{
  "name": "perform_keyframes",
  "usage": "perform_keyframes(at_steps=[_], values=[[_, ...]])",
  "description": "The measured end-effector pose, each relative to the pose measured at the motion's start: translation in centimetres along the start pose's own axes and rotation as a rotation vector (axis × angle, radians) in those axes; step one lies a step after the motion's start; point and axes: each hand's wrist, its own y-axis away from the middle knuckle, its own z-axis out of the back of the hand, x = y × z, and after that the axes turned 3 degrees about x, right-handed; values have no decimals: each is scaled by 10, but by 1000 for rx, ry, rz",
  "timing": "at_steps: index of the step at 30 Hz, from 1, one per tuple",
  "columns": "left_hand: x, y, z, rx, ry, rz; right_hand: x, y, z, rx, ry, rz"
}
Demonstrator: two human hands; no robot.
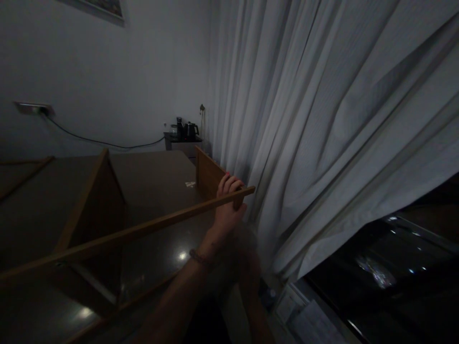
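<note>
A wooden shelf frame lies across a glossy brown tabletop (154, 177). Its long thin board (158, 223) runs from the lower left to a corner at the centre. There my left hand (226, 210) is closed around the wooden end panel (208, 173), right where it meets the long board. A beaded bracelet (201, 258) circles my left wrist. Farther left, a wooden cross panel (86, 210) stands upright against the long board. Below the corner, near the curtain, is my right hand (248, 260), dark and smeared; its fingers cannot be made out.
A long white curtain (287, 119) hangs close on the right. Small pale pieces (191, 184) lie on the tabletop. A black kettle (191, 130) stands on a small cabinet (182, 143) at the back. A cable (107, 143) runs along the wall from a socket (32, 109).
</note>
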Motion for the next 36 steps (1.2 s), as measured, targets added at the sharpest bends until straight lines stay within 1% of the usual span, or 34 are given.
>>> perform_keyframes(at_steps=[4, 6, 10, 14, 18, 22, 26, 29, 32, 36], values=[[1, 0, -1, 1, 9, -13, 14, -2, 3, 89, -201, -173], [1, 0, -1, -4, 1, -4, 20, -5, 3, 88, -270, -203], [0, 0, -1, -2, -12, 5, 22, -10, 1, 74, -269, -217], [1, 0, -1, 1, -11, -1, 19, -6, -2, 74, -224, -232], [2, 0, -2, -5, -13, -9, 21, 0, -1, 77, -151, -212], [2, 0, -2, -11, -8, -20, 20, 1, 0, 111, -137, -192], [0, 0, -1, -5, -3, 3, 12, -1, 1, 181, -160, -142], [0, 0, -1, -4, 7, -4, 5, -3, 3, 191, -155, -113], [0, 0, -1, -3, 12, 0, 0, -5, 6, 182, -114, -53], [0, 0, 0, 0, 1, 8, -2, -7, 11, 248, -79, 61]])
